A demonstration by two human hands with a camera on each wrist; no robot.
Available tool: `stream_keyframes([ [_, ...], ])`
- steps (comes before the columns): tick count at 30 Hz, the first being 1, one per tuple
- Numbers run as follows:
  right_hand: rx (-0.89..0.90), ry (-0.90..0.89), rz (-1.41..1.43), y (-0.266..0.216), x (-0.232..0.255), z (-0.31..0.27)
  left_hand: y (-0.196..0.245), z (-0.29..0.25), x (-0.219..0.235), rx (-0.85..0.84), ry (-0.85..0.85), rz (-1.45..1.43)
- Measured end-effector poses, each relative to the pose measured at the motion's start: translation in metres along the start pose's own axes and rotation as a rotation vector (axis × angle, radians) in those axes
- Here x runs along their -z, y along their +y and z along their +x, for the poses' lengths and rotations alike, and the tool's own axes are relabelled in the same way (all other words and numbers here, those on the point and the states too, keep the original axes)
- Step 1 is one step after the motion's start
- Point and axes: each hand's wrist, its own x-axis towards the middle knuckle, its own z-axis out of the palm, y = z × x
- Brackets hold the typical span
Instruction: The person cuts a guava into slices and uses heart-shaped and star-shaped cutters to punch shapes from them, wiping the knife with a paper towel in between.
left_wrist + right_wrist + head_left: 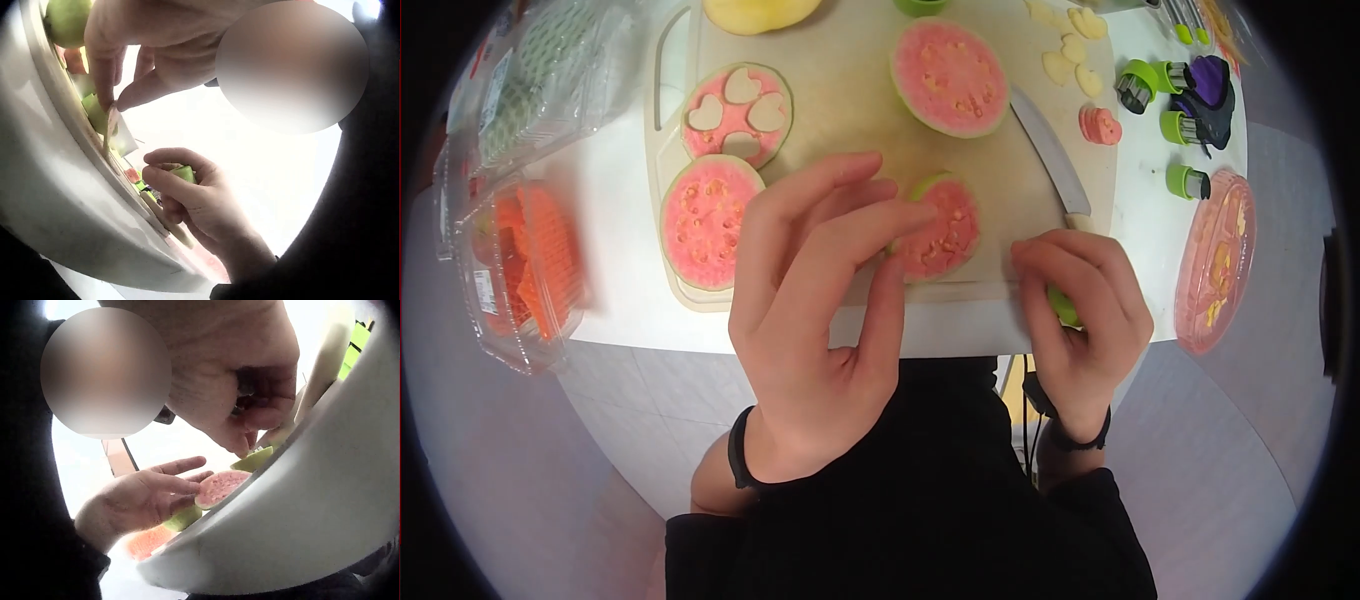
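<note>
My left hand pinches the left edge of a small pink guava slice between thumb and fingers. In the left wrist view the slice stands tilted up, its lower edge close over the cutting board. To its right, my right hand is curled round a small cutter with a green rim; the fingers hide most of it. A larger guava slice lies left of my left hand, overlapping a guava slice with heart-shaped holes. A big guava half lies farther back.
A knife lies on the board's right side, near small pale cut-outs and pink ones. Green-rimmed cutters and a pink lidded container are at the right. Clear plastic boxes stand left; a yellow fruit lies at the back.
</note>
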Motion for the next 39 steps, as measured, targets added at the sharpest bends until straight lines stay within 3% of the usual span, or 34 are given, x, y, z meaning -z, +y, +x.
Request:
stream_keyframes([
  [4, -0.249, -0.017, 0.208, -0.011, 0.002, 0.001, -0.004, 0.000, 0.000, -0.050, -0.003, 0.091],
  [6, -0.254, 0.002, 0.321, -0.007, 0.001, -0.003, -0.001, -0.001, 0.003, -0.060, -0.020, 0.146],
  [11, -0.235, 0.004, 0.428, -0.006, -0.003, 0.000, 0.004, -0.011, 0.009, -0.005, -0.054, 0.092],
  [15, -0.175, -0.070, 0.332, -0.003, -0.006, 0.002, 0.000, -0.008, 0.008, 0.029, -0.033, -0.045],
  [21, -0.258, -0.144, 0.281, -0.022, -0.012, 0.014, -0.005, 0.001, 0.000, 0.015, -0.011, -0.108],
  [24, -0.089, -0.072, 0.218, -0.011, -0.020, 0.021, -0.002, 0.001, -0.001, 0.071, 0.022, -0.235],
  [26, -0.071, -0.066, 0.238, -0.010, -0.020, 0.022, 0.001, -0.001, -0.002, 0.134, 0.054, -0.391],
  [32, -0.425, -0.193, 0.665, -0.015, -0.011, 0.025, 0.007, 0.000, 0.000, 0.291, 0.052, -0.625],
  [34, -0.489, -0.265, 0.661, -0.016, 0.000, 0.027, 0.008, 0.001, 0.001, 0.342, 0.043, -0.669],
  [39, -0.625, -0.168, 0.873, -0.019, 0.002, 0.027, 0.013, 0.002, -0.001, 0.512, -0.033, -0.843],
])
